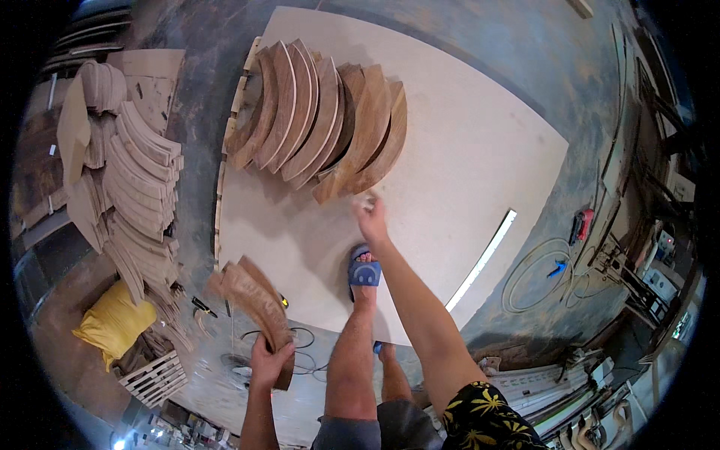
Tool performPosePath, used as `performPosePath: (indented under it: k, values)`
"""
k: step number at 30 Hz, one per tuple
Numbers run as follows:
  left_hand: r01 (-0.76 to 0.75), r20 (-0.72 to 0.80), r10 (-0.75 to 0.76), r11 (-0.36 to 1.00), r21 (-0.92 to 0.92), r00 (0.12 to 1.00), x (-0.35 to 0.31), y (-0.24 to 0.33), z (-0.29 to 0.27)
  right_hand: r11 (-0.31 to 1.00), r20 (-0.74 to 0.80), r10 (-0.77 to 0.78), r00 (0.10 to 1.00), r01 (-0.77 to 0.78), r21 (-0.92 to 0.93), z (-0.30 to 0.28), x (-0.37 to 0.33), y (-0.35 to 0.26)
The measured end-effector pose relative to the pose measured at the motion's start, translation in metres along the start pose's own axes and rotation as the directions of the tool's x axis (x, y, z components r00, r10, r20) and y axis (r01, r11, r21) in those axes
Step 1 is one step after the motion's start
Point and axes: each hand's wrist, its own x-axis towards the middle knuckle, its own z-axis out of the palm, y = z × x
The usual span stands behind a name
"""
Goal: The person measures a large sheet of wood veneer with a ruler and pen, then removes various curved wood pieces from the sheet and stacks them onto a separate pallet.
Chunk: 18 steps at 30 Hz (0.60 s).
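Observation:
My left hand [268,366] is closed around the lower end of a curved wooden piece [259,300], held low at the left of the board; a second layer seems to lie against it. Reaching forward, my right hand [370,214] is just below the near end of a row of curved wooden pieces [330,112]. Its fingers are smeared by motion, so what they hold, if anything, is unclear. Several pieces in that row lean against one another, some with pale edges. They rest on a large pale board [465,150], where my foot in a blue slipper [364,270] also stands.
A long white strip [480,262] lies on the board's right side. Beyond it are a coiled hose [525,277] and a red tool [581,225] on the floor. Stacked curved wood [142,172] and a yellow sack [116,322] stand at the left, beside a slatted crate [154,379].

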Motion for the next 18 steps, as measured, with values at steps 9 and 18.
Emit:
performPosePath:
  k: [9,18]
  values:
    - [-0.302,0.226,0.255,0.930,0.210,0.940,0.062,0.075,0.126,0.959,0.632,-0.260,0.730,0.116,0.260,-0.048,-0.159,-0.005]
    - [-0.430,0.345,0.295,0.791,0.435,0.891,0.107,0.155,0.198,0.824,0.187,-0.176,0.967,0.040,0.566,-0.109,-0.093,-0.041]
